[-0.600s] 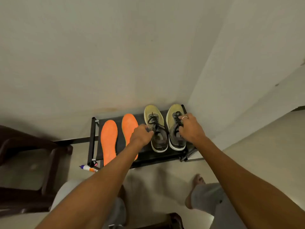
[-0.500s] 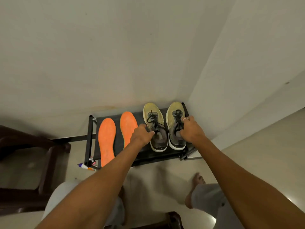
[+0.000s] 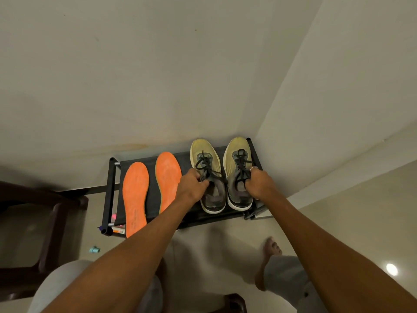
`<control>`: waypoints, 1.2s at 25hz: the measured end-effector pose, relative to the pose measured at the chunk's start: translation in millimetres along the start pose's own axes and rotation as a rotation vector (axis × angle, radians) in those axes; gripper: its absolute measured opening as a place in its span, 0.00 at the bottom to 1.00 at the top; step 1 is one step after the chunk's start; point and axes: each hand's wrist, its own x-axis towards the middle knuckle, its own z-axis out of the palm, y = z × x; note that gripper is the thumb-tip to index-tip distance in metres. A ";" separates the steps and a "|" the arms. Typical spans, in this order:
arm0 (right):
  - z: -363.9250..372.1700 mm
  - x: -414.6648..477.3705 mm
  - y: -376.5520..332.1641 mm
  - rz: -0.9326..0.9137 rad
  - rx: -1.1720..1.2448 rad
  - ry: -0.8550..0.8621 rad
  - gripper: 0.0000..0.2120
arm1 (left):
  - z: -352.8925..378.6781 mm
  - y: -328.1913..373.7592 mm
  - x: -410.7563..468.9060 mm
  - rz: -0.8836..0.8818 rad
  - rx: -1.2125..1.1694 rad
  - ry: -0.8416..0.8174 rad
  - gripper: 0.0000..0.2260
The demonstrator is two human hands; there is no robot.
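The black shoe rack (image 3: 152, 199), in the centre of the frame against the wall corner, bears two orange insoles (image 3: 135, 197) at its left and a pair of shoes at its right. The left hand (image 3: 190, 185) curls tight round the left shoe (image 3: 206, 154) at its opening; the right hand (image 3: 259, 185) grips the right shoe (image 3: 239, 195) likewise. The left forearm hides one insole's heel end. Small items under the rack's lower-left corner are hard to make out. Both shoes are yellow-green with grey heels, white soles and black laces.

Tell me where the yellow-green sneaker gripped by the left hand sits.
Head view: the yellow-green sneaker stands on the right half of the black shoe rack, between an orange insole and its twin sneaker.
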 end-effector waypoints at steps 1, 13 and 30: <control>-0.2 -3.3 0.0 -0.011 0.001 0.003 0.20 | -0.8 1.5 -3.0 0.006 0.001 -0.008 0.11; -35.3 -135.8 10.0 -0.060 0.016 0.017 0.20 | -26.2 16.9 -129.8 0.074 0.041 -0.094 0.10; 52.1 -218.1 54.6 0.066 -0.077 -0.470 0.07 | 38.7 -72.0 -218.5 -0.235 0.025 -0.430 0.09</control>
